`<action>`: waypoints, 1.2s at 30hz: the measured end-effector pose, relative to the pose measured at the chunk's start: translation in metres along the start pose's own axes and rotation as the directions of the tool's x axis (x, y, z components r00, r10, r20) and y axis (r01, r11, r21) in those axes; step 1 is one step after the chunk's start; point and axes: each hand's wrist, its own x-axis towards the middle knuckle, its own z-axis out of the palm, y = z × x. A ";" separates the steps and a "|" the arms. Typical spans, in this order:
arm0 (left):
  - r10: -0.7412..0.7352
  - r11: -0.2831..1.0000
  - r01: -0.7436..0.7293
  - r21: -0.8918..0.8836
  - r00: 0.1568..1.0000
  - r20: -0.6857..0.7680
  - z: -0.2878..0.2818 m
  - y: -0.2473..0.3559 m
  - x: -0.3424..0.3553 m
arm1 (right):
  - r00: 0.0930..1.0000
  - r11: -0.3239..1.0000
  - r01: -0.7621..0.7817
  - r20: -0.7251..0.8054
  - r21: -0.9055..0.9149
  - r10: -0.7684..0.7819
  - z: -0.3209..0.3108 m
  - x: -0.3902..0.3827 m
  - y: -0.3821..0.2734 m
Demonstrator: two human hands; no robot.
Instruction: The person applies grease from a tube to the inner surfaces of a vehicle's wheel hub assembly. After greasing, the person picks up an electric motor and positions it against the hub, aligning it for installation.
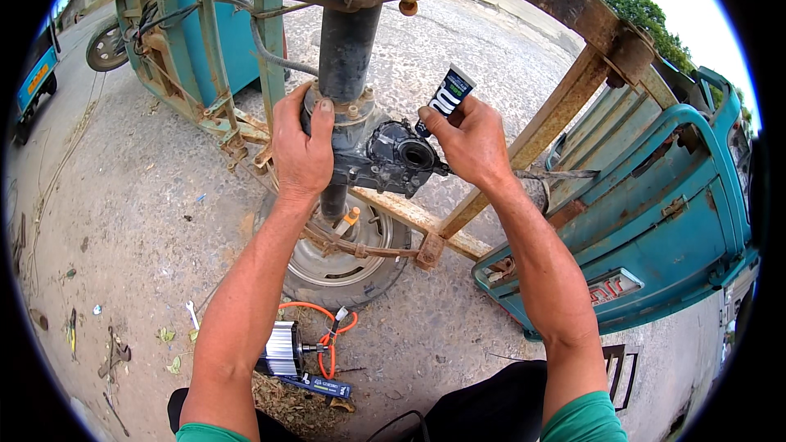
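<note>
Forearms (239,311) in front | right grip (476,141): pinching dark tube (449,96) (crimped end up) | left grip (301,149): parted, touching axle housing (359,147)

One head-worn fisheye view looks down from near at the left hand (304,147) and right hand (473,144).

A green top (583,421) with short sleeves (209,433) is worn, along with black trousers (491,399); the forearms (536,254) and both hands (304,147) are seen bare.

Hands (304,151) and tube (447,98) at housing (381,165)
</note>
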 end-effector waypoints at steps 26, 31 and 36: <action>0.012 0.999 -0.013 -0.032 0.999 -0.032 0.004 -0.005 -0.001 | 0.988 0.996 -0.003 -0.154 0.092 0.017 -0.014 0.002 0.013; 0.022 0.999 -0.023 -0.038 0.999 -0.031 0.004 -0.004 0.000 | 0.994 0.985 0.016 -0.107 0.170 0.003 -0.016 0.004 0.006; 0.011 1.000 -0.011 -0.025 1.000 -0.026 0.001 -0.002 -0.001 | 0.999 0.982 0.042 -0.001 0.184 -0.043 0.000 0.001 -0.013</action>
